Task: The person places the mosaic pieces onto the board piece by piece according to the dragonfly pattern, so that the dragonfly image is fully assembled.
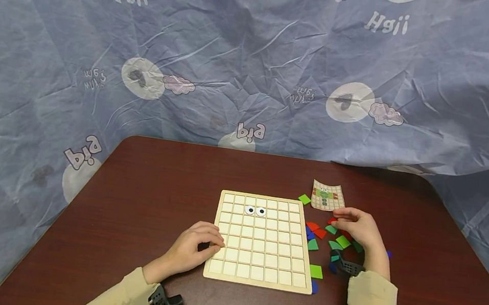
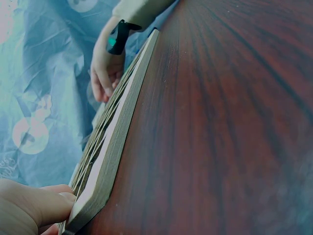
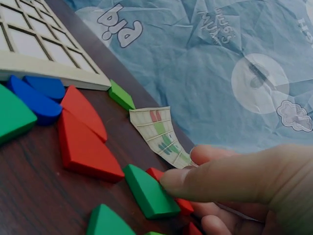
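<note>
A light wooden grid board (image 1: 262, 246) lies flat on the table, with two googly eyes (image 1: 255, 210) in its upper cells. My left hand (image 1: 195, 246) rests on the board's left edge, its thumb and fingertips touching the frame. Over the loose pieces to the right hovers my right hand (image 1: 356, 231), thumb and fingers apart. Its thumb is close to a red piece (image 3: 185, 206) and a green piece (image 3: 151, 193); the thumb partly hides the red one. A small patterned card (image 1: 328, 197) with a coloured grid figure lies just beyond that hand.
Red quarter pieces (image 3: 88, 147), blue pieces (image 3: 36, 103) and green pieces lie along the board's right side. A light green square (image 1: 316, 271) touches its lower right edge. Behind the dark red table (image 1: 167, 173) hangs a blue-grey printed cloth (image 1: 220, 56).
</note>
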`<move>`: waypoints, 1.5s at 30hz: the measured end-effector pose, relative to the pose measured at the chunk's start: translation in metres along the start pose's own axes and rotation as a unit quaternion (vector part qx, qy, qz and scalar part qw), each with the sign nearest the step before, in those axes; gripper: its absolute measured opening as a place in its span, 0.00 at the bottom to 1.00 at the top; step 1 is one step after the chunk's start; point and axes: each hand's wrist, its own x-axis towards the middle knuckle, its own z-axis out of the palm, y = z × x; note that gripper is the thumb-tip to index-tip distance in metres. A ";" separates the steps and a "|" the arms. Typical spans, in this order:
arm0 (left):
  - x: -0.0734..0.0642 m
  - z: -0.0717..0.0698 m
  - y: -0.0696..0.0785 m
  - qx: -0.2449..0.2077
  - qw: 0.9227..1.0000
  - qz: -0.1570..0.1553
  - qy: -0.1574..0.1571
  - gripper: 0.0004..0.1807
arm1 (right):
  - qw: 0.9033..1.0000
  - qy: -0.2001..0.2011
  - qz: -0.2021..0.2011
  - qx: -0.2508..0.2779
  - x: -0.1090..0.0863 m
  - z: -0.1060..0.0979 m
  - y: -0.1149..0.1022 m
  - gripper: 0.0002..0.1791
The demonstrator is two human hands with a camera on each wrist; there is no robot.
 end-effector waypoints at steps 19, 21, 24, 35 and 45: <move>0.001 0.000 -0.001 -0.003 1.000 0.004 0.003 0.04 | 0.999 -0.008 0.009 -0.033 0.002 0.004 -0.004 0.23; 0.001 0.000 -0.001 -0.003 1.000 0.003 0.003 0.05 | 0.999 -0.007 0.006 -0.032 0.002 0.004 -0.005 0.23; 0.001 0.000 -0.001 -0.002 1.000 0.002 0.002 0.05 | 1.000 -0.005 0.000 -0.028 0.003 0.004 -0.005 0.22; 0.001 0.001 0.001 -0.002 1.000 -0.006 -0.002 0.05 | 1.000 -0.005 -0.006 -0.006 0.003 0.004 -0.008 0.21; 0.000 -0.001 0.002 -0.004 1.000 -0.006 -0.002 0.05 | 1.000 0.016 -0.023 -0.009 0.004 0.008 -0.019 0.21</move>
